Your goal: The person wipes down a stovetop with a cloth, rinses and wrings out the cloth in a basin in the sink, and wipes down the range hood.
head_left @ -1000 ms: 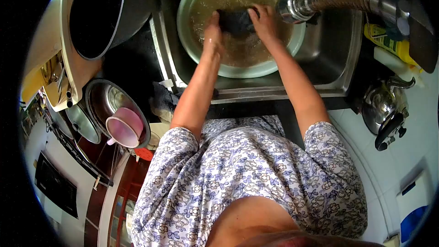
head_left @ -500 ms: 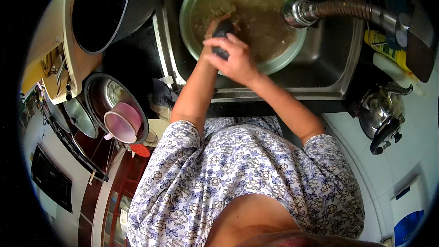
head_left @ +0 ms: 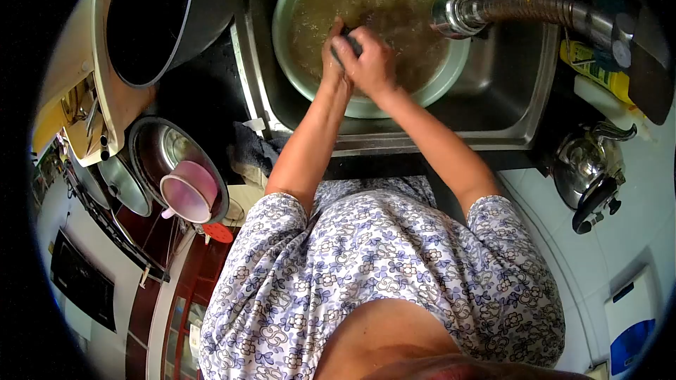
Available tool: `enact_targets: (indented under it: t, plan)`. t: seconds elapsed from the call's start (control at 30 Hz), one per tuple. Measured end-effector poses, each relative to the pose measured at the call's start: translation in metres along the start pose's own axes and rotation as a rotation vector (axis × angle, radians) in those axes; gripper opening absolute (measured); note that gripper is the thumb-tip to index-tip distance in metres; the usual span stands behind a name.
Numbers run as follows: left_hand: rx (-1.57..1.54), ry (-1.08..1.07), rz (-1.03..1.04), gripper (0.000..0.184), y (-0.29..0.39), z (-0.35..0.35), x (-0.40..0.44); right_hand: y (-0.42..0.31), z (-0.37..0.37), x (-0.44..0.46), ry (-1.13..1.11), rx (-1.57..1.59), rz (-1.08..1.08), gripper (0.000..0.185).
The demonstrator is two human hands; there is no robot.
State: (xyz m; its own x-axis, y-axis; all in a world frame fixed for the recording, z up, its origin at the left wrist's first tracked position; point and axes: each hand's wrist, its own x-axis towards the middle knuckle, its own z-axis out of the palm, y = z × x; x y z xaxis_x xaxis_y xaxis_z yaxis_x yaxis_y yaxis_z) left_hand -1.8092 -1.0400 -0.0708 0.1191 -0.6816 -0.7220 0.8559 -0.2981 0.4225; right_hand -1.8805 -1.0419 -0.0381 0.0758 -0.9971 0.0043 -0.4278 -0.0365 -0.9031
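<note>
Cloth (head_left: 355, 46), dark and bunched, is pressed between the two hands above the murky water (head_left: 394, 0), toward the near left of the green basin (head_left: 281, 36). A second ago it was stretched between hands held apart; half a second ago the right hand (head_left: 372, 60) was looser over it. Now that hand's fingers are curled firmly round it, and the left hand (head_left: 331, 58) is closed against its other side, though its fingers are partly hidden. This suggests the work has gone from handling it spread to squeezing or rubbing it. The basin stands in the metal sink (head_left: 486, 116), unmoved, with the tap (head_left: 454, 17) over its right rim; another dark cloth (head_left: 252, 146) lies by the sink's near left corner.
</note>
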Motion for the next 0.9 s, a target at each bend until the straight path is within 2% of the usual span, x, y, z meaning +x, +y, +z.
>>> enact_targets:
  t: [0.03,0.1,0.13,0.17,0.2,0.23,0.3,0.33,0.37,0.43,0.53,0.63,0.67,0.73,0.77,0.83,0.9]
  plan:
    - [-0.066,-0.02,-0.075,0.024,0.007,0.007,-0.006,0.004,0.006,-0.005,0.061,0.016,-0.113,0.038]
    - [0.035,0.065,0.025,0.021,-0.004,0.005,-0.001,0.03,0.005,0.006,-0.04,-0.028,0.15,0.038]
    - [0.117,0.103,-0.05,0.022,0.0,0.016,-0.008,0.032,-0.004,0.019,-0.049,-0.004,0.247,0.038]
    - [0.198,0.141,-0.128,0.025,0.004,0.025,-0.015,0.046,-0.005,0.025,0.004,-0.056,0.211,0.028]
    - [0.308,0.113,-0.087,0.032,0.0,0.014,-0.007,0.067,-0.007,0.03,0.026,-0.123,0.036,0.027]
    - [0.468,0.12,0.084,0.031,0.001,0.009,-0.001,0.09,-0.008,0.031,0.046,-0.19,-0.14,0.026]
    - [0.783,0.132,0.435,0.031,0.006,0.001,0.007,0.128,-0.014,0.027,0.04,-0.31,-0.166,0.026]
    - [0.786,0.22,0.329,0.029,0.015,0.001,0.003,0.144,-0.016,0.028,0.046,-0.369,-0.186,0.026]
    - [0.782,0.209,0.301,0.032,0.006,-0.042,0.038,0.157,-0.019,0.029,-0.043,-0.412,-0.117,0.026]
    - [0.916,0.19,0.343,0.037,0.005,-0.064,0.052,0.17,-0.022,0.03,-0.221,-0.493,0.027,0.027]
    - [0.817,0.273,0.107,0.042,0.001,-0.051,0.043,0.158,-0.009,0.038,-0.016,-0.134,0.228,0.033]
    - [0.416,0.141,-0.167,0.046,-0.013,-0.056,0.064,0.112,0.014,0.032,0.103,0.252,0.456,0.037]
    - [0.222,-0.014,-0.15,0.051,-0.007,-0.033,0.045,0.094,0.018,0.029,0.137,0.384,0.528,0.038]
    - [0.165,0.131,-0.207,0.049,0.017,0.005,0.019,0.044,0.008,0.017,-0.048,0.535,0.357,0.027]
    - [0.138,0.203,-0.234,0.048,0.023,0.013,0.009,0.012,-0.001,0.007,-0.121,0.494,0.232,0.024]
    - [-0.119,-0.101,-0.153,0.038,0.031,0.025,-0.026,-0.031,-0.008,-0.015,-0.161,0.34,-0.011,0.02]
    - [0.046,-0.25,0.023,0.031,0.006,-0.031,0.02,-0.054,-0.016,-0.018,-0.104,0.195,-0.101,0.024]
